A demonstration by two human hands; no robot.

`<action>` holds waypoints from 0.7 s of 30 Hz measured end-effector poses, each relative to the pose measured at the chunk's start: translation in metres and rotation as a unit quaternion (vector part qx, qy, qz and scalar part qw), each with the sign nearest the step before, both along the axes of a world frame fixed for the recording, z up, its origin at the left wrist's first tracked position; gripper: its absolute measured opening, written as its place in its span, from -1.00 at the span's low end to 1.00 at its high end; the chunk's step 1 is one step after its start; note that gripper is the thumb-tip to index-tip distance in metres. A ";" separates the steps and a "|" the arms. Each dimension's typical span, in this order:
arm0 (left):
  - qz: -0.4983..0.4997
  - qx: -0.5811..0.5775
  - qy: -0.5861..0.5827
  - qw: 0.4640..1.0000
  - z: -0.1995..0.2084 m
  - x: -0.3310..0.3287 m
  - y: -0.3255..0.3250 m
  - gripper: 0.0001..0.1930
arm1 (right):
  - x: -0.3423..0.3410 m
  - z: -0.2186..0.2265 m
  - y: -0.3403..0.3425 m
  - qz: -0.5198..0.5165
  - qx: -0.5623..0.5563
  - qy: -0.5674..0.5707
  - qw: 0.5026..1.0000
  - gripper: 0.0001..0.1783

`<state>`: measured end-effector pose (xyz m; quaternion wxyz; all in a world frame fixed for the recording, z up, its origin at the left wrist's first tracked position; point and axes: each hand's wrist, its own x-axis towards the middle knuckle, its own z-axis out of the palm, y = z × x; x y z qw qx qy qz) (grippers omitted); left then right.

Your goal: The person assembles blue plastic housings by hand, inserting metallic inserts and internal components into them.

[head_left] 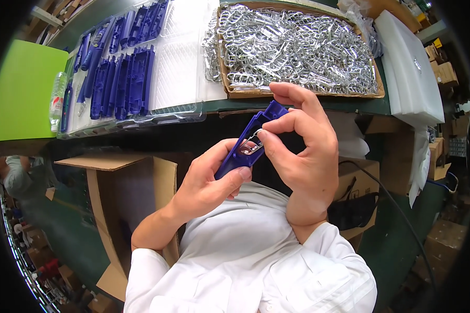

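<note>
My left hand (214,175) is closed around the lower end of a long blue plastic housing (273,112), which tilts up to the right in front of my body. Between the thumb and index finger of my right hand (308,141) is one end of a small shiny bent metal clip (253,143). The clip lies partly inside the hollow of the housing. The other fingers of my right hand are raised. On the bench ahead, a shallow cardboard box (225,83) holds a heap of similar metal clips (292,49).
At the left, a clear plastic tray (177,78) holds several blue housings (133,81). Beside it are a plastic bottle (57,101) and a green panel (23,91). White foam sheets (407,68) stand right. An open carton (102,208) is below left; a black cable (402,208) hangs right.
</note>
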<state>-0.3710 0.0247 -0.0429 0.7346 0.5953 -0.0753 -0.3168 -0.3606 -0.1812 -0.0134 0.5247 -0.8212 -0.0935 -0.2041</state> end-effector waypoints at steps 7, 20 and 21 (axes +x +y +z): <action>-0.010 0.004 0.008 1.000 -0.001 0.001 0.002 -0.60 | 0.000 -0.003 0.005 -0.005 -0.055 0.015 0.998 -0.87; 0.036 0.051 -0.047 0.997 -0.007 0.003 -0.001 -0.62 | 0.005 -0.012 0.016 -0.026 -0.166 -0.019 0.986 -0.78; 0.043 0.054 -0.068 0.995 -0.008 0.003 -0.001 -0.62 | 0.003 -0.007 0.023 -0.079 -0.131 -0.012 0.988 -0.72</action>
